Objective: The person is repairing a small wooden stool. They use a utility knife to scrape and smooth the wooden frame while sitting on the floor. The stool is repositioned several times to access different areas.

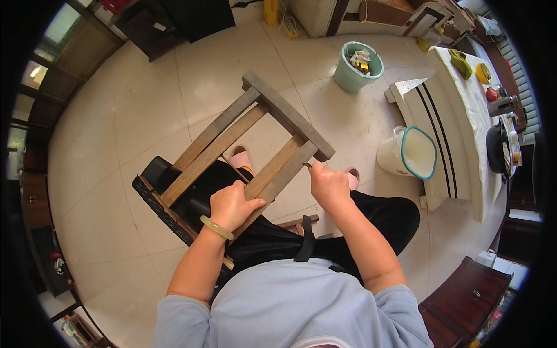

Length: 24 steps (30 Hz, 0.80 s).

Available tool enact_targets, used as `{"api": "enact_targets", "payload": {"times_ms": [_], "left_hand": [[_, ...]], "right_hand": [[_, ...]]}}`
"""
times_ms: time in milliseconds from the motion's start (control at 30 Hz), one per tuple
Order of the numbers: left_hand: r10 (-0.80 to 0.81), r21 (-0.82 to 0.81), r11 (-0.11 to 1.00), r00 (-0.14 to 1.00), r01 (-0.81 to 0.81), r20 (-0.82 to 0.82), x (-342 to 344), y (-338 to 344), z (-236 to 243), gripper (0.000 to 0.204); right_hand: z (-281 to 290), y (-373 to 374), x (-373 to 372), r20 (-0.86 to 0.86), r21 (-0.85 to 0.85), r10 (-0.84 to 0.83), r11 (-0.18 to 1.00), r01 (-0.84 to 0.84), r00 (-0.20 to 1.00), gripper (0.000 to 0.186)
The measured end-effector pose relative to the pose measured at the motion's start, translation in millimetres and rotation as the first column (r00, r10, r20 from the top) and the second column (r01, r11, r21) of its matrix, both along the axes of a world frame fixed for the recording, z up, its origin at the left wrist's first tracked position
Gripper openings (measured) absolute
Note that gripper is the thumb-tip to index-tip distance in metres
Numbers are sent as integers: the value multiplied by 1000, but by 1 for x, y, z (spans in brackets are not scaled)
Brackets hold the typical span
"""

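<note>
A small wooden stool [278, 171] lies tipped across my lap, its bare grey-brown legs and crossbars pointing away from me. A dark woven-looking seat edge [159, 203] shows at its lower left. My left hand [232, 206], with a pale bangle at the wrist, is closed round the near leg, thumb along the wood. Beside the far end of that leg, my right hand [329, 184] is closed on a small dark thin piece [307, 165]. Only its tip shows, close to the joint with the end bar [290, 116]; its kind is hidden by my fingers.
A green bin [351, 78] with rubbish stands ahead on the tiled floor. To the right are a white bin [390, 158] with a teal rim and a white-topped table [464, 104] bearing pots and food. A dark red wooden piece [464, 296] stands at the lower right.
</note>
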<state>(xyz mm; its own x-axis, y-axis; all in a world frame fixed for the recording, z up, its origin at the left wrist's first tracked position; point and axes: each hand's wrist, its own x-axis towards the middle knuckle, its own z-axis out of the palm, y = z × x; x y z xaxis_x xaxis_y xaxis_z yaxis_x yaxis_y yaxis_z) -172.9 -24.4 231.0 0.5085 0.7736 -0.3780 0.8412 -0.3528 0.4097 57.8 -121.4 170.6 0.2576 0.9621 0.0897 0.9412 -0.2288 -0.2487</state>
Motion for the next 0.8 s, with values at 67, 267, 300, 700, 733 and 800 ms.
{"api": "enact_targets", "payload": {"times_ms": [67,267,300,700,733,800], "left_hand": [[1,1,1000,1000,-1,8,-1,1,0,53],[-9,-6,1000,1000,9,-2,1,0,6,54],[-5,-6,1000,1000,5,11,0,-1,5,54],[2,-26,1000,1000,-2,-25,-1,1,8,54],[-12,-6,1000,1000,12,-6,-1,-1,7,52],[-14,-22,1000,1000,14,-12,-2,-2,6,52]], "right_hand": [[4,-2,-8,24,37,9,999,-10,1000,10],[28,-25,-65,-46,23,225,974,-224,973,13],[27,-24,-65,-60,20,231,973,-230,971,10],[9,-4,-18,12,72,50,996,-51,999,7],[13,-7,-28,9,66,87,994,-87,996,8],[18,-20,-52,-15,37,161,986,-160,987,10]]}}
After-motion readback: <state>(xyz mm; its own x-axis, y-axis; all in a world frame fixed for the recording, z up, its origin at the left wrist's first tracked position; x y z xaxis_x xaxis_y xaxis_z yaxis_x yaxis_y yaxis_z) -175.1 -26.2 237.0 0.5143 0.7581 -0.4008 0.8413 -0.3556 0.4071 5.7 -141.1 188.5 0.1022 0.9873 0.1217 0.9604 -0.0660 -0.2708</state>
